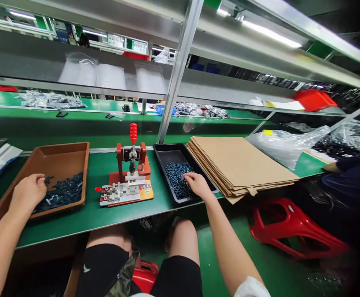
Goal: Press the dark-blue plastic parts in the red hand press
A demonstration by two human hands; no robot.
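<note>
My left hand [29, 190] reaches into a brown tray [59, 153] at the left, its fingers closed on a small dark part from the pile [62, 192] there. My right hand [197, 184] rests in a black tray [167, 149], fingers bent down onto a heap of small dark blue parts [177, 178]; whether they grip one is hidden. Between the trays stands a red hand press [130, 169] with a red handle upright and a metal fixture at its base.
A stack of flat brown cardboard sheets [238, 163] lies right of the black tray. Clear plastic bags [286, 144] sit further right, where another person's arm [334, 167] shows. A red plastic stool [291, 225] stands on the green floor. Shelves and a conveyor with bagged parts run behind.
</note>
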